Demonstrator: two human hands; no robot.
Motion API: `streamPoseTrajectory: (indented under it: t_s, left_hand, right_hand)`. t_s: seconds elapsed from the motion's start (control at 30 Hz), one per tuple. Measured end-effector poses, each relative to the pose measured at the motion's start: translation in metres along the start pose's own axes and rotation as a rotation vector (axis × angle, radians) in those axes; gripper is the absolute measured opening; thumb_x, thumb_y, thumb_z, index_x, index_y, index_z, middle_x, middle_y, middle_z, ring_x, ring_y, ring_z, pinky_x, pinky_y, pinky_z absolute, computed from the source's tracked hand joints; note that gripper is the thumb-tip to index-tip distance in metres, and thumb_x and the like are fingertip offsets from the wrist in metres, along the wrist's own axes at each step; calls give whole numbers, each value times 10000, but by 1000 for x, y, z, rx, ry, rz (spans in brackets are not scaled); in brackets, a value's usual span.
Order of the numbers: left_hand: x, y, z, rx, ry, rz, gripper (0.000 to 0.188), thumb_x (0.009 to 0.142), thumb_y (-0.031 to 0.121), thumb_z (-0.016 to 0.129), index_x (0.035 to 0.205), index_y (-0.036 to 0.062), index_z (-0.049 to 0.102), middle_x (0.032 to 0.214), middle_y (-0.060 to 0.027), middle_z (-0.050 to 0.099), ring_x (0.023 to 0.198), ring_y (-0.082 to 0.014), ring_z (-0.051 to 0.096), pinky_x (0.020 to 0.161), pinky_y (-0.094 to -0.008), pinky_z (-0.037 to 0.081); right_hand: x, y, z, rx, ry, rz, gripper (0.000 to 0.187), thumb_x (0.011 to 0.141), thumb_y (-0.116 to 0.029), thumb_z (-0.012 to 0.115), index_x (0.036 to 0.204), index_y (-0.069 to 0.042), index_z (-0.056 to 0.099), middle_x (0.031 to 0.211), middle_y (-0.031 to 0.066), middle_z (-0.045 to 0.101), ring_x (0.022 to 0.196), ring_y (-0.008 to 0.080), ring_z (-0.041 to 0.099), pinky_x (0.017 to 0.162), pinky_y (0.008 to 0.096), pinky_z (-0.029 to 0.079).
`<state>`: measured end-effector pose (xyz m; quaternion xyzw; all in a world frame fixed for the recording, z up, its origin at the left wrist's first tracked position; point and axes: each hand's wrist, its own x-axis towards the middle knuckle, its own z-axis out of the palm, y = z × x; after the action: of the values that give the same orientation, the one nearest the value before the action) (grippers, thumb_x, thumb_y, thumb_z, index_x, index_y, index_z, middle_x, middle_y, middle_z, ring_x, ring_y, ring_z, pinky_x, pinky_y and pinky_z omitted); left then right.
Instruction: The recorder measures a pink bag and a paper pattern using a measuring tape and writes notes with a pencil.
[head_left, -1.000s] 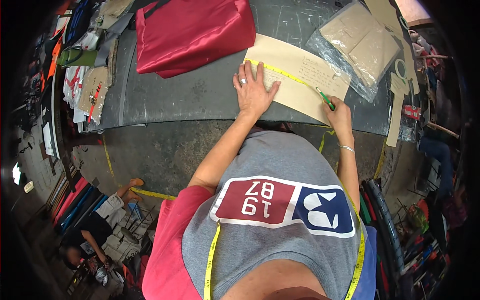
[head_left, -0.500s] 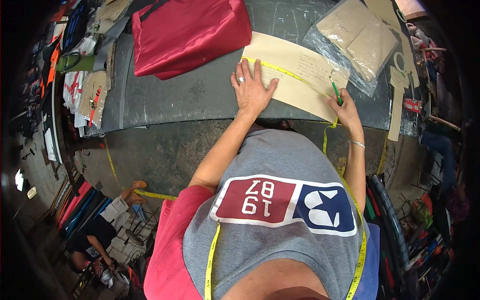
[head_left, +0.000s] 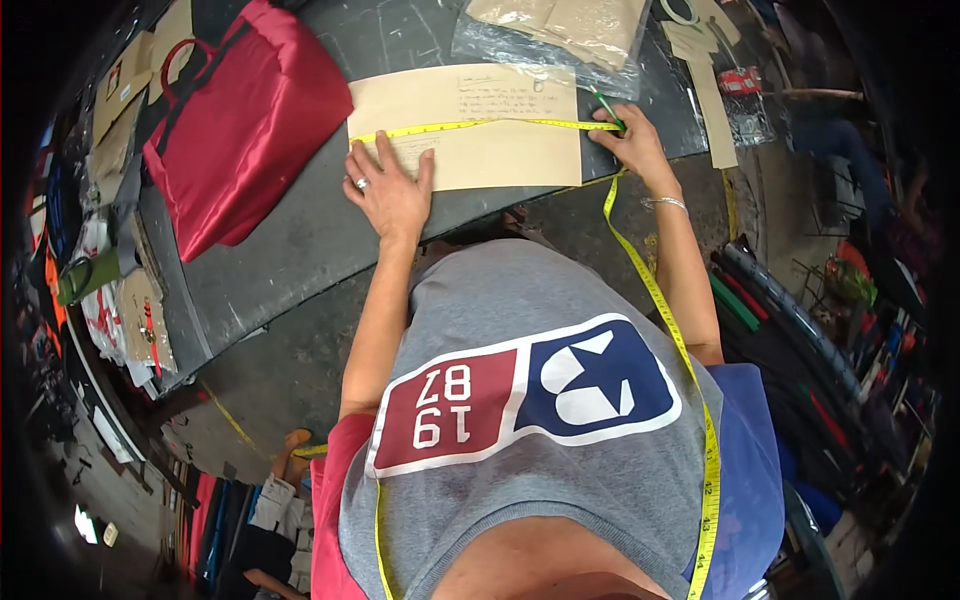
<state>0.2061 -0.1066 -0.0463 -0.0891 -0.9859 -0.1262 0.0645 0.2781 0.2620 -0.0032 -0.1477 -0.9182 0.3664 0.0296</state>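
A tan sheet of paper with handwriting lies on the dark work table. A yellow tape measure stretches across it from side to side. My left hand, with a ring on one finger, lies with fingers spread at the sheet's left edge, fingertips pressing the tape's end down. At the right edge, my right hand is closed around a green pencil and pinches the tape. From there the tape hangs past the table edge and runs up over my shoulder and around my neck.
A shiny red fabric bag stands left of the sheet. Beyond it lies a clear plastic bag of brown card pieces. Cardboard strips and a tape roll sit at the right. A person is low at left.
My view has turned, so the sheet, bag and table sit further left and the sheet looks straighter. The tape now runs straighter across the sheet, with my right hand at its right edge.
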Motion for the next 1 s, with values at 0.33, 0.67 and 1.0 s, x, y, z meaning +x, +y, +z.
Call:
streamPoseTrajectory:
  t_s: [0.33,0.67,1.0]
  left_hand:
    - [-2,4,-3,0,-16,-27,863,951,634,548,1529,5,425,1580,-329,309,1471,-457,271,1163,-635,210]
    - [0,2,-5,-36,-3,-14,849,947,616,573,1513,-3,436,1555,-329,325,1457,-455,269,1148,-643,216]
    - [0,5,-1,4,-40,-11,875,944,634,557,1539,8,416,1573,-324,318,1480,-466,255,1171,-637,197]
  right_hand:
    - [-5,23,-5,26,-58,155,314,914,-333,768,994,-30,740,760,112,633,716,208,604,701,342,480]
    - [13,17,-1,-130,-196,357,374,895,-415,749,940,-44,727,717,93,635,692,183,616,677,355,475]
    - [4,47,-4,-64,-143,237,414,904,-464,737,1014,-65,757,814,149,700,783,249,685,754,379,517]
